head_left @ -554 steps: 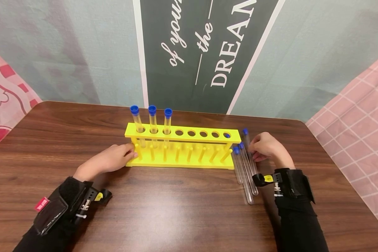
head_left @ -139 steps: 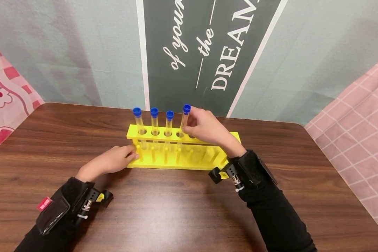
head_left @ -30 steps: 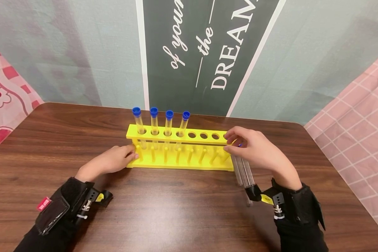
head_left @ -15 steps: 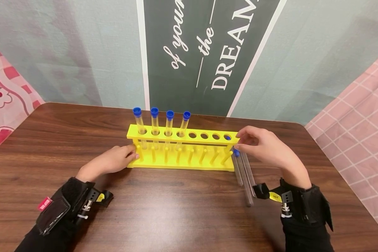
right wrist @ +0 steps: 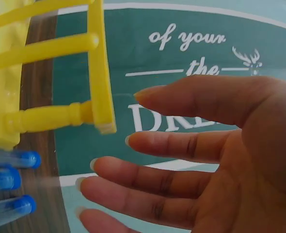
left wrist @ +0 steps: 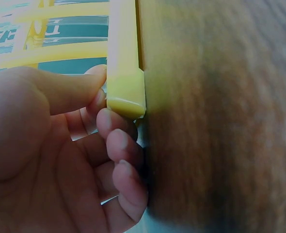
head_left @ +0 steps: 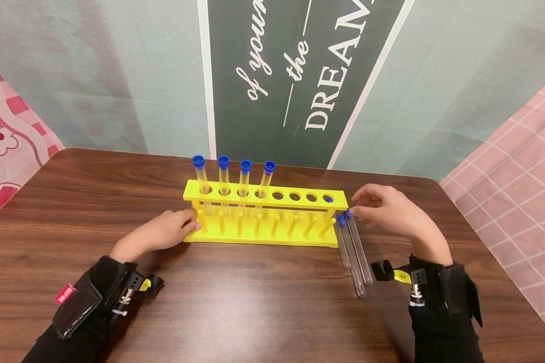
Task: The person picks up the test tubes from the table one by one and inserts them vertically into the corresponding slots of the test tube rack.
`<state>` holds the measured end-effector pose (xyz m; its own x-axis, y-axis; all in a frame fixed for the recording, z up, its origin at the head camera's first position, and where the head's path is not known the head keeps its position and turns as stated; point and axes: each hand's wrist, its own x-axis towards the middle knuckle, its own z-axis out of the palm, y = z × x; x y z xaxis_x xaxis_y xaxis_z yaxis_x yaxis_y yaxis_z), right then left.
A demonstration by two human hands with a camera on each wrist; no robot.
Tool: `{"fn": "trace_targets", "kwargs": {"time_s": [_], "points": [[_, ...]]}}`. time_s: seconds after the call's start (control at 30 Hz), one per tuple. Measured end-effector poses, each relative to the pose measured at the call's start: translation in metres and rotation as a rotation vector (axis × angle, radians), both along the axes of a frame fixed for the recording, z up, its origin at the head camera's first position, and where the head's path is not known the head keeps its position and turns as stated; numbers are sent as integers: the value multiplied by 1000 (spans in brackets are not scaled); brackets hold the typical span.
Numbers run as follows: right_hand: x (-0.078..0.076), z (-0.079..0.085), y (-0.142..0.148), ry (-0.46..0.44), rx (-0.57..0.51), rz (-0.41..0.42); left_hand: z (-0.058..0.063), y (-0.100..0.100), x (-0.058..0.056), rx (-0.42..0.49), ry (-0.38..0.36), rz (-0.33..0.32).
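Note:
A yellow test tube rack [head_left: 265, 237] stands on the table. Four of its holes, at the left, hold upright clear test tubes with blue caps; the fourth tube [head_left: 266, 177] leans slightly right. My left hand [head_left: 165, 229] pinches the left end of the rack's base, thumb and fingers around the yellow end piece [left wrist: 126, 94] in the left wrist view. Past the rack's right end, my right hand [head_left: 386, 209] hovers with fingers apart and nothing between them. Just below it lie three loose capped test tubes [head_left: 360, 252], their blue caps [right wrist: 24, 205] showing in the right wrist view.
The wooden table [head_left: 254, 312] reaches back to a cloth backdrop [head_left: 163, 75] with a dark green lettered panel. Through the rack's rightmost hole a blue cap [head_left: 329, 199] shows. Pink cloth [head_left: 527, 201] hangs at both sides.
A fourth test tube has gone from the table into the rack. The right hand has let go of it and moved right, past the rack's end. The left hand has stayed put.

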<state>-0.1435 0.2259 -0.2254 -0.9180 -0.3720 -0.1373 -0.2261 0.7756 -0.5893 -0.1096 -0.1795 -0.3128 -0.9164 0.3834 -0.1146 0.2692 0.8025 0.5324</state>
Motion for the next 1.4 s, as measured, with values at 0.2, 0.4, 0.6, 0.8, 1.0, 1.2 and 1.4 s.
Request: {"fn": "trace_targets", "kwargs": {"time_s": [0.2, 0.4, 0.6, 0.8, 1.0, 1.2, 1.4], "points": [[-5, -6, 5, -60, -5, -18, 0, 0, 0, 3, -1, 3], [-10, -11, 11, -126, -3, -49, 0, 0, 0, 3, -3, 4], [-15, -18, 16, -182, -18, -68, 1, 0, 0, 4, -9, 7], [-20, -25, 20, -218, -20, -76, 1, 1, -1, 9, -33, 10], [-24, -32, 20, -226, 7, -84, 1, 0, -1, 12, -31, 8], [-27, -38, 19, -244, 58, -104, 0, 0, -2, 9, -26, 8], [-31, -44, 18, -283, 92, -126, 0, 0, -2, 5, -32, 6]]}}
